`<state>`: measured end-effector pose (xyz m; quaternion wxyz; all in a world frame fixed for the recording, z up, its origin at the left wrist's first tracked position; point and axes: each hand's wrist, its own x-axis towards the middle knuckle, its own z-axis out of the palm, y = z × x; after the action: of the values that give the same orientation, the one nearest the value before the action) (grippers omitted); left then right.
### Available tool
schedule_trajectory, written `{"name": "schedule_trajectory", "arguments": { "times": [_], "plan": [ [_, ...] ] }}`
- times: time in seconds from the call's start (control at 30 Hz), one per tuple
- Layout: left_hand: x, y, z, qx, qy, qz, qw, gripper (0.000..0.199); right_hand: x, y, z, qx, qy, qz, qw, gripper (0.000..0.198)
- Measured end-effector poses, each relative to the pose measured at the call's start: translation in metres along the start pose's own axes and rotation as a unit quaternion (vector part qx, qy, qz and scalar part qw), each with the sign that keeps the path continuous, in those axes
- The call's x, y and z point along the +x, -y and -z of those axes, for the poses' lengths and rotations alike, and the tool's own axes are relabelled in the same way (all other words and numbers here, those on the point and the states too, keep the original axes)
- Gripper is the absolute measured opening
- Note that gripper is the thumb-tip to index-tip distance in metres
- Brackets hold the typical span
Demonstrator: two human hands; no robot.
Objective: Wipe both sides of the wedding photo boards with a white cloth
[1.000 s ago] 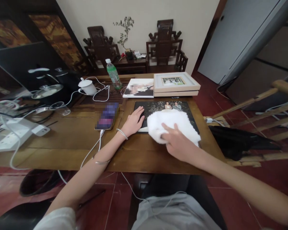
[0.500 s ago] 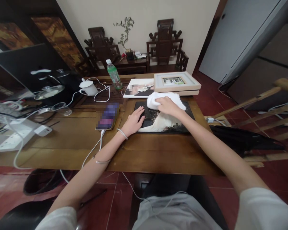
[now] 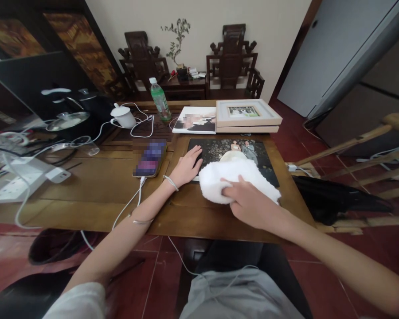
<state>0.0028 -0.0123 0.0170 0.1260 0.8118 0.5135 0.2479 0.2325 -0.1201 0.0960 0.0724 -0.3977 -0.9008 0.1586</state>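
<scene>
A dark photo print (image 3: 213,150) showing a couple lies flat on the wooden table (image 3: 186,212). A fluffy white cloth (image 3: 216,181) covers its near part and hangs past its front edge. My right hand (image 3: 249,199) grips this cloth from above, fingers bent into it. My left hand (image 3: 189,166) rests flat with fingers stretched out on the left edge of the print. Just left of that hand lies a phone (image 3: 150,158) with its screen lit and a white cable plugged in.
Behind the print are a stack of pale wooden picture frames (image 3: 249,114) and a white-edged picture (image 3: 195,119). A green bottle (image 3: 160,101), a lidded white cup (image 3: 123,116), a pot (image 3: 69,126) and a power strip (image 3: 23,179) with cables stand to the left.
My right hand has pulled the cloth towards me, from the far part of the print to its near edge, uncovering the couple. My left hand has stayed in place.
</scene>
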Motion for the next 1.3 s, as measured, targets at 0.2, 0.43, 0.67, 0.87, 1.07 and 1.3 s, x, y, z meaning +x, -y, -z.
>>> {"name": "schedule_trajectory", "arguments": {
  "times": [0.2, 0.43, 0.67, 0.87, 1.07, 1.3],
  "plan": [
    [0.000, 0.001, -0.003, -0.004, -0.012, -0.003, 1.000, 0.047, 0.058, -0.051, 0.015, -0.009, -0.061, -0.075, 0.995, 0.021],
    [0.002, 0.001, -0.004, -0.057, -0.058, -0.023, 0.996, 0.050, 0.113, -0.068, 0.019, -0.063, -0.096, -0.098, 0.989, 0.024],
    [0.001, -0.005, 0.003, -0.125, -0.144, -0.022, 0.981, 0.065, 0.067, -0.021, -0.002, -0.022, -0.021, 0.094, 0.995, 0.031],
    [0.000, -0.008, 0.002, -0.085, -0.107, -0.048, 0.990, 0.055, 0.021, -0.031, 0.017, 0.013, 0.025, 0.072, 0.997, 0.021],
    [-0.001, -0.007, -0.002, -0.035, -0.040, -0.074, 0.996, 0.043, 0.051, -0.080, 0.034, -0.034, -0.058, -0.080, 0.995, 0.019],
    [0.000, -0.006, -0.001, -0.043, -0.030, -0.075, 0.996, 0.039, 0.146, -0.071, 0.034, -0.057, -0.090, -0.109, 0.988, 0.025]
  ]
}}
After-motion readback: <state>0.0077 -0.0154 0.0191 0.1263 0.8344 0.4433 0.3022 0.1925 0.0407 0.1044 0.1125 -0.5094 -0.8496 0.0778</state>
